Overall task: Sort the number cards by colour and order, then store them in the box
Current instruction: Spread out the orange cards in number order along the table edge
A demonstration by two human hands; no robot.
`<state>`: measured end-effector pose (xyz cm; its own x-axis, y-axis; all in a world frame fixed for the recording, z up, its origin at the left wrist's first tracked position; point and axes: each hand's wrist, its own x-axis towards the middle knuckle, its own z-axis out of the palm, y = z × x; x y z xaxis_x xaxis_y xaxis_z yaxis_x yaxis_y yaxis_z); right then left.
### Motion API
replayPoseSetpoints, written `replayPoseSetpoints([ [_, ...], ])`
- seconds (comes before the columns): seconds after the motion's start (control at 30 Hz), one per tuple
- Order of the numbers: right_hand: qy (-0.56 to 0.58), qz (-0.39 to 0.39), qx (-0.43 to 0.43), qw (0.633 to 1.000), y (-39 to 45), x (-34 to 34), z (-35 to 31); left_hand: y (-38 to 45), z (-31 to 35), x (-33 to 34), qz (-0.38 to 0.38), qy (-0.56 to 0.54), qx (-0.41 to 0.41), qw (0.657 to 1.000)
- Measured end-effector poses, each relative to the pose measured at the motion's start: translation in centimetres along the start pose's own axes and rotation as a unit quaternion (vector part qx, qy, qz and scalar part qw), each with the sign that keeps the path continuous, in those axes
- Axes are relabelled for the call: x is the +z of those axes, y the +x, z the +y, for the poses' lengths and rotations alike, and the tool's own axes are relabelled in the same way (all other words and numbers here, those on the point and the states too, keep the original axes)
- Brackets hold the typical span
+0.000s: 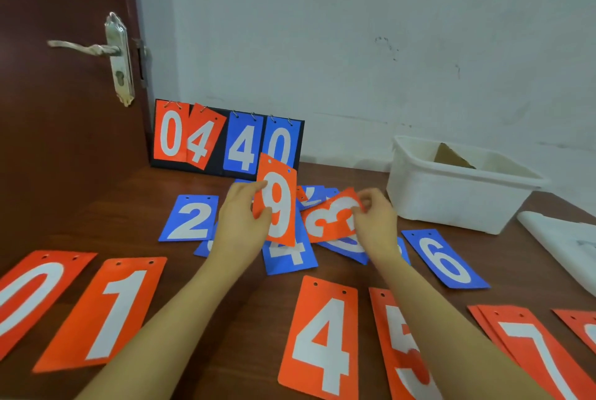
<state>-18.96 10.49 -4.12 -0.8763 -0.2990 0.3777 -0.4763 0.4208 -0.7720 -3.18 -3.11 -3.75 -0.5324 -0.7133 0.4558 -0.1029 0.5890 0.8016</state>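
Observation:
My left hand holds a red 9 card upright above a heap of blue cards. My right hand grips a red 3 card, tilted on its side just right of the 9. Along the near edge of the brown table lie red cards in a row: 0, 1, 4, 5, 7. Blue 2, blue 4 and blue 6 lie flat further back. The white box stands at the back right.
A scoreboard reading 04 in red and 40 in blue leans against the wall. A brown door with a metal handle is at the left. White plastic sheeting lies at the right edge. A piece of cardboard sits in the box.

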Motion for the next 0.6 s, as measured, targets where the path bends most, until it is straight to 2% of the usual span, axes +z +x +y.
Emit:
replayPoseSetpoints([
  [0.13,0.097,0.060,-0.082,0.990,-0.7,-3.5,-1.4,-0.7,1.4,0.6,0.026,-0.003,0.018,1.000],
  [0.23,0.176,0.038,-0.119,0.976,-2.3,-6.2,-2.2,-1.7,2.5,0.5,0.045,0.008,0.078,0.996],
  [0.3,0.228,0.011,-0.121,0.966,-3.5,-7.9,-2.7,-2.6,3.1,0.0,0.051,0.008,0.119,0.992],
  [0.37,0.263,0.015,-0.118,0.957,-4.7,-9.4,-2.8,-3.8,3.8,-0.4,0.053,-0.010,0.138,0.989],
  [0.5,0.327,0.058,-0.086,0.939,-7.6,-10.5,-2.6,-6.8,4.9,-0.5,0.041,-0.085,0.117,0.989],
  [0.6,0.328,0.071,-0.074,0.939,-9.8,-9.9,-2.6,-8.9,5.5,-0.6,0.012,-0.135,0.109,0.985],
])
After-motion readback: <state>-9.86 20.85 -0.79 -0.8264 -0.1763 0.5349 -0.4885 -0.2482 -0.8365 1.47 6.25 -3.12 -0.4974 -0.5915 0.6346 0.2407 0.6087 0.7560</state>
